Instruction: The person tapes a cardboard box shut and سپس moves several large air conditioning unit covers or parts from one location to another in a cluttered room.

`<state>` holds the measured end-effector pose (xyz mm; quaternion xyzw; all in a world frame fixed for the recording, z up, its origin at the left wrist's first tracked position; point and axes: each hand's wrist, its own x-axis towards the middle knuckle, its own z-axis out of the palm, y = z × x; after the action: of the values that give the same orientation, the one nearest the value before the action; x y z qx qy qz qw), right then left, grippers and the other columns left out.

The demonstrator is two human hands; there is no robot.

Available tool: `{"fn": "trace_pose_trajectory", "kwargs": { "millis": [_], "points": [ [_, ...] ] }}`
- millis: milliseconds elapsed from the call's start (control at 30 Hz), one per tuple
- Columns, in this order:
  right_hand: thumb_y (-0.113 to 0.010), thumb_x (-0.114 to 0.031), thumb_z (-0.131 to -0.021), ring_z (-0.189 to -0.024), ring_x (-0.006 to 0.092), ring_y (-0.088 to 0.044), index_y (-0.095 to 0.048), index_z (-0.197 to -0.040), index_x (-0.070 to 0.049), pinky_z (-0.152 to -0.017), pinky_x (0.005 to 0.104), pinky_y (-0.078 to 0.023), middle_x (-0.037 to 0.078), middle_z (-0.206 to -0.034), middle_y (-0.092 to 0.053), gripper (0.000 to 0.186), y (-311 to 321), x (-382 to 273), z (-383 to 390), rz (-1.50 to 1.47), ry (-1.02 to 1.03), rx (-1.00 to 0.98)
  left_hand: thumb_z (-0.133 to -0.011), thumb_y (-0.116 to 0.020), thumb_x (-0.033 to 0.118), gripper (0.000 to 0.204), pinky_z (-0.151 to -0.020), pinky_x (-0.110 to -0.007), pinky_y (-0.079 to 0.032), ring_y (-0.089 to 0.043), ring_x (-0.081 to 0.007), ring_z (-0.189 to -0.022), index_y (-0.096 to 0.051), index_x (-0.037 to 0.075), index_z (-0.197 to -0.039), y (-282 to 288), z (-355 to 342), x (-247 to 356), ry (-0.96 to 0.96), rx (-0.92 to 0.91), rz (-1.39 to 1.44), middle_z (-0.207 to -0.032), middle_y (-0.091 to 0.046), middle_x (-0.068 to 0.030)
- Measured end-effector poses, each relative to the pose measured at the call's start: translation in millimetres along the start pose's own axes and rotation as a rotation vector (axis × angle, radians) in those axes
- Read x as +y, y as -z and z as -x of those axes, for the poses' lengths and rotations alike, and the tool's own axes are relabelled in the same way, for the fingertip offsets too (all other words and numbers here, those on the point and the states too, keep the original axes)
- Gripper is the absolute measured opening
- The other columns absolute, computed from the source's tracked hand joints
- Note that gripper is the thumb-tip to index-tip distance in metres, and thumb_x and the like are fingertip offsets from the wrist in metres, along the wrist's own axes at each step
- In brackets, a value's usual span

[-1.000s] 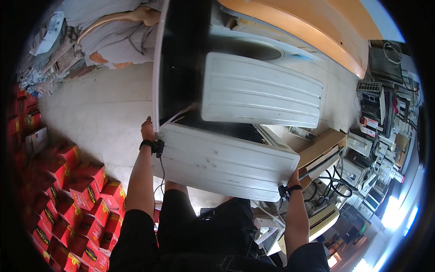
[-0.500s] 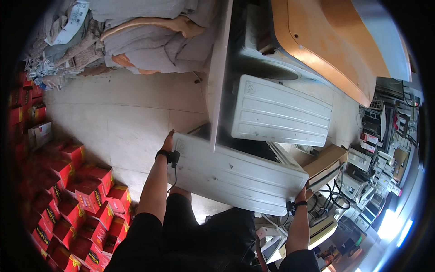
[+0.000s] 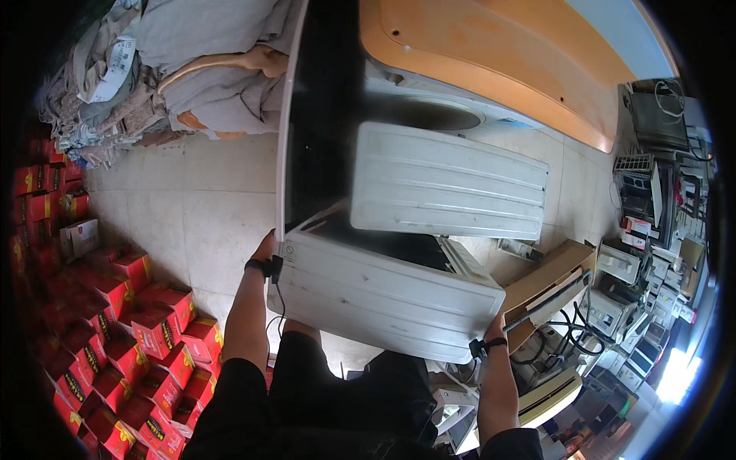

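Observation:
A large off-white metal appliance casing [image 3: 383, 295], scuffed and with shallow ribs, is between my two hands, in front of my thighs. My left hand [image 3: 264, 247] grips its left end near the far corner. At its right end, my right hand [image 3: 496, 330] holds the side edge. The fingers of both hands are partly hidden by the casing. Just beyond it is a similar ribbed off-white panel [image 3: 452, 184]. A tall dark panel [image 3: 322, 115] with a thin pale edge rises at the casing's far left corner.
Stacked red boxes [image 3: 157, 326] fill the lower left. Grey cloth bundles [image 3: 207, 69] lie at the far left. An orange curved panel [image 3: 491, 61] stands at the far right, above a round opening. An open cardboard box [image 3: 548, 280], black cables [image 3: 575, 330] and assorted appliances crowd the right.
The casing, both my hands and the panel beyond have shifted left in view. More of the dark panel's face shows now. Both hands keep their hold on the casing.

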<state>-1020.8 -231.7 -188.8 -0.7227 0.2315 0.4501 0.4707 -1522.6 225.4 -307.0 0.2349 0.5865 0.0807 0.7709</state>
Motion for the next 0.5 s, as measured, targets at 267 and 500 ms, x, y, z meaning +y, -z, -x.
{"fn": "trace_pose_trajectory", "kwargs": {
  "millis": [267,500],
  "points": [
    [-0.046,-0.057,-0.09,-0.102,0.0189,-0.055,-0.057,-0.118,-0.015,-0.089,0.0352,-0.045,0.002,-0.11,-0.061,0.053,33.9,42.4,-18.0,-0.023,0.041,-0.107,-0.098,-0.04,0.028,0.039,-0.085,-0.032,-0.05,-0.061,-0.0187,-0.096,-0.054,0.002,-0.123,39.5,3.7,-43.0,-0.184,-0.033,-0.06,-0.109,-0.064,-0.0095],
    [-0.032,-0.036,-0.101,-0.106,0.0216,-0.053,-0.045,-0.127,-0.014,-0.095,0.0354,-0.042,0.009,-0.117,-0.055,0.037,112.1,86.0,7.1,0.247,0.271,0.0,-0.097,-0.038,0.027,0.03,-0.077,-0.032,-0.051,-0.061,-0.0163,-0.086,-0.058,0.007,-0.108,3.9,73.3,-35.5,0.064,0.004,0.105,-0.094,-0.064,-0.0061]
  ]
}}
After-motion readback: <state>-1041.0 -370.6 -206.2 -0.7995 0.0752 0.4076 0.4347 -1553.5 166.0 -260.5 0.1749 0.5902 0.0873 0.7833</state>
